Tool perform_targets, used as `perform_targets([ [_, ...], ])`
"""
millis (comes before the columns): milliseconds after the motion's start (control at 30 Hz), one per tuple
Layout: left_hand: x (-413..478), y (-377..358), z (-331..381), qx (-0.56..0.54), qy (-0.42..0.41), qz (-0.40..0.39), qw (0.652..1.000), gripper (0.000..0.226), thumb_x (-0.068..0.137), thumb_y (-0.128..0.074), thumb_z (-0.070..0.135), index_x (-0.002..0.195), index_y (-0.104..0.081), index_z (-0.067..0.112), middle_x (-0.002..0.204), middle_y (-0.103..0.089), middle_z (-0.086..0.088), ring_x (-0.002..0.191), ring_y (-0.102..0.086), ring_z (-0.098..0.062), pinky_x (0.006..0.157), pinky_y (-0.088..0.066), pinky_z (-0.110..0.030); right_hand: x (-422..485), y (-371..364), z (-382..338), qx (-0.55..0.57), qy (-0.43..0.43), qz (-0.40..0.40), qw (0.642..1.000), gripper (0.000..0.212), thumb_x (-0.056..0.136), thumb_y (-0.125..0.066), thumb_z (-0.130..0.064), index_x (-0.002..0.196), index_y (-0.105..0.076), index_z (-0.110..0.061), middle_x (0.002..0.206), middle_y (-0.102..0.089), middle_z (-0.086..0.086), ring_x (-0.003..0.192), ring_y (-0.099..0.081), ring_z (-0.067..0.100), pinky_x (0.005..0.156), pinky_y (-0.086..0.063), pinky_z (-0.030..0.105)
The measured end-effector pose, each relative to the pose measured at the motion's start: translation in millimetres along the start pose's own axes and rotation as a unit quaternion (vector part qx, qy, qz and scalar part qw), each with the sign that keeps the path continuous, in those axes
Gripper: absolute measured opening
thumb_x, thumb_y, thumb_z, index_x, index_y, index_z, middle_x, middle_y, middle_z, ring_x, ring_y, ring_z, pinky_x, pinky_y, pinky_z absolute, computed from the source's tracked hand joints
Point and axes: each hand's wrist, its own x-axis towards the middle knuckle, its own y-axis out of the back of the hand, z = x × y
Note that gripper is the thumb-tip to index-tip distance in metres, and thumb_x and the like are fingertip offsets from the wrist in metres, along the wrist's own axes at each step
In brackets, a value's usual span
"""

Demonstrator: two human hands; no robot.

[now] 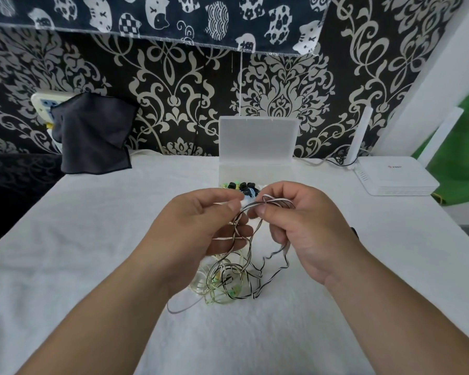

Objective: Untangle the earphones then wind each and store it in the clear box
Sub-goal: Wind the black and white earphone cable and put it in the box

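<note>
A tangle of earphone cables [228, 282] lies on the white cloth in front of me, with black-and-white striped, pale green and white strands mixed together. My left hand [201, 226] pinches a white earphone piece at its fingertips. My right hand [295, 226] pinches a loop of the black-and-white striped cable [271, 203], which hangs down into the tangle. Both hands are raised above the pile. Behind them stands the clear box [237, 174] with its lid up; dark and green items show inside it.
A white router [393, 177] with an antenna sits at the back right. A dark grey cloth [92, 136] hangs over a power strip at the back left. The patterned wall closes the far edge of the table [65, 253].
</note>
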Motion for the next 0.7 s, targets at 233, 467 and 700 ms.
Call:
perform_targets([
  [233, 0.6, 0.0, -0.2, 0.017, -0.016, 0.016, 1.000, 0.009, 0.092, -0.061, 0.003, 0.091, -0.069, 0.005, 0.089, -0.075, -0.018, 0.074, -0.071, -0.024, 0.065, -0.060, -0.033, 0.2, 0.6, 0.4, -0.001, -0.026, 0.007, 1.000, 0.012, 0.091, -0.063, -0.003, 0.085, -0.066, -0.013, 0.078, -0.076, 0.008, 0.043, -0.036, 0.016, 0.045, -0.030, 0.023],
  [467, 2.6, 1.4, -2.8, 0.015, -0.035, 0.056, 0.998, 0.013, 0.082, -0.070, -0.005, 0.083, -0.068, 0.008, 0.078, -0.073, -0.011, 0.064, -0.068, -0.021, 0.063, -0.058, -0.032, -0.3, 0.7, 0.4, -0.007, -0.049, -0.020, 0.999, 0.012, 0.091, -0.061, -0.005, 0.086, -0.070, -0.012, 0.080, -0.076, 0.008, 0.045, -0.038, 0.017, 0.049, -0.030, 0.027],
  [700, 3.8, 2.6, -4.2, 0.028, -0.092, 0.053, 0.994, 0.025, 0.079, -0.068, -0.016, 0.086, -0.066, 0.008, 0.083, -0.075, -0.011, 0.066, -0.069, -0.021, 0.067, -0.060, -0.029, 0.6, -1.1, 0.3, 0.051, -0.101, -0.049, 0.992, 0.013, 0.090, -0.067, -0.018, 0.085, -0.074, -0.008, 0.075, -0.071, 0.011, 0.046, -0.038, 0.018, 0.048, -0.030, 0.026],
])
